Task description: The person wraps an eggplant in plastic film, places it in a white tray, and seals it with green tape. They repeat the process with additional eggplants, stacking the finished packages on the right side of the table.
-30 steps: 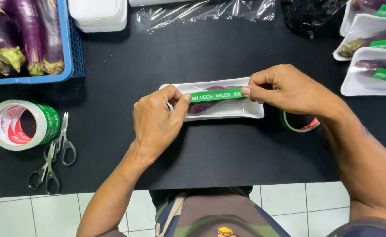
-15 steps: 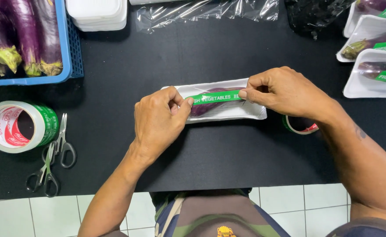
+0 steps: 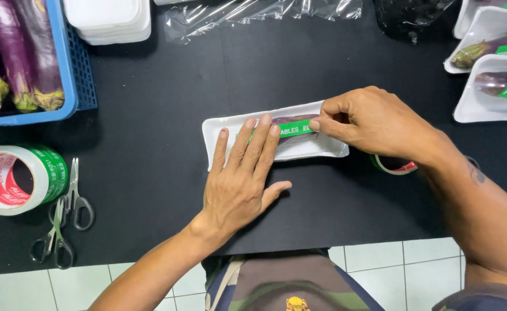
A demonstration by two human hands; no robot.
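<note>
Surface: black mat (image 3: 150, 173) covered a white-tiled bench; matte, flat, it served as the work area around the wrapped tray.
Blue crate (image 3: 75, 75): rigid plastic lattice, up-left of the wrapped tray, it held long glossy purple eggplants (image 3: 17, 52) with green caps.
Finished trays (image 3: 490, 98): three white foam trays, each with an eggplant and a green strip, up-right of the wrapped tray, apparently set aside as done.
Empty trays (image 3: 106, 20): stacked white foam, above-left of the wrapped tray.
Film (image 3: 259, 11): clear crinkled plastic sheet, above the wrapped tray.
Wrapped tray (image 3: 230, 129): long white foam tray at mid-mat, film-covered, one eggplant inside, crossed by a green printed tape strip (image 3: 291, 129).
Left hand (image 3: 239, 181): flat and unclenched, fingers spread on the tray's left half, likely to steady it and press the strip down.
Right hand (image 3: 374, 124): pinching the strip's right end between thumb and forefinger at the tray's right half.
Tape roll (image 3: 20, 178): large green-and-red roll, well left of the wrapped tray.
Scissors (image 3: 63, 213): metal, lying just beside that roll.
Small roll (image 3: 394, 167): partly hidden under the right wrist, just right of the wrapped tray.
</note>
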